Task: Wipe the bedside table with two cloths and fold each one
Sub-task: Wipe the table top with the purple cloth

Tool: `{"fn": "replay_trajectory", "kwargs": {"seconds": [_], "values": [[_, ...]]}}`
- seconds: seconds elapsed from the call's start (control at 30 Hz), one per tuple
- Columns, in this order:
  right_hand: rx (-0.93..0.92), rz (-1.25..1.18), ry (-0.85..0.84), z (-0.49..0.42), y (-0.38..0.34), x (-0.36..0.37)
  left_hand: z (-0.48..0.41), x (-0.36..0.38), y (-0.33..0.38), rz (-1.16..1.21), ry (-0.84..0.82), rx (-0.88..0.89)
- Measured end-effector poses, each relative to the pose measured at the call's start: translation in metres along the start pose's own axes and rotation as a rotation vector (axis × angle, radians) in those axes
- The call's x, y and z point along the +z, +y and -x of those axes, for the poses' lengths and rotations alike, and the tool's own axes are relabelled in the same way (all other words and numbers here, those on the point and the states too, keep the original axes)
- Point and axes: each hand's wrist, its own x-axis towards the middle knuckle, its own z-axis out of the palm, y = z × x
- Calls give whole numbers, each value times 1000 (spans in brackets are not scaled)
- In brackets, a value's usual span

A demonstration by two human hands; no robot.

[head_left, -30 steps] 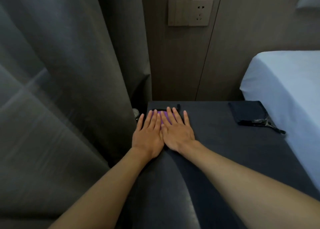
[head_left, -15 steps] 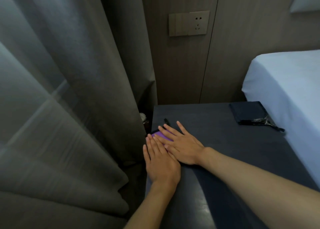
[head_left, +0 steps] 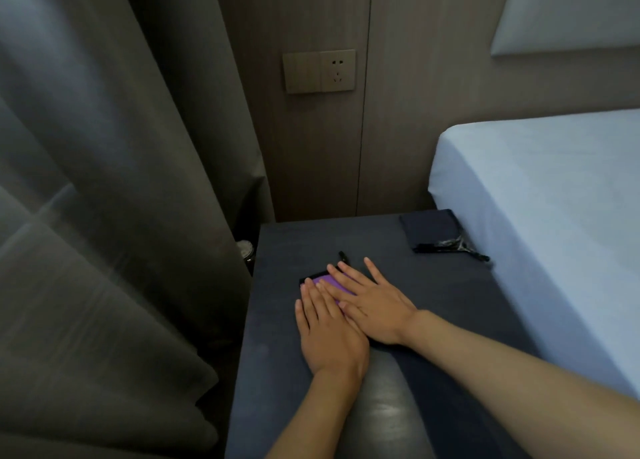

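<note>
1. Judged step: wiping the bedside table (head_left: 433, 306) with the purple cloth (head_left: 323, 280), which lies on the left part of the top, mostly hidden under both hands.
2. The left hand (head_left: 329, 334) lies flat, fingers spread straight, fingertips on the cloth's near edge; it pinches nothing.
3. The right hand (head_left: 372, 302) lies flat too, fingers fanned across the cloth and pressing it down, gripping nothing.
4. A dark folded cloth (head_left: 427, 228) sits at the far right corner, well apart.
5. The next move probably calls for steady downward pressure while sliding the cloth over unwiped table, then folding it.
</note>
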Motion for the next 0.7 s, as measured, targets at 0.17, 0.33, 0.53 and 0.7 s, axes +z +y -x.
{"fn": "replay_trajectory", "kwargs": {"seconds": [0.17,0.33,0.53,0.7], "values": [[95,-22,10,31,34,5,0,14,42,47,54,83],[171,-42,32,51,57,8,-2,18,70,34,-24,157],[236,-56,55,75,81,10,-2,24,101,53,-59,215],[299,-27,55,97,98,12,1,27,127,0,-121,263]]}}
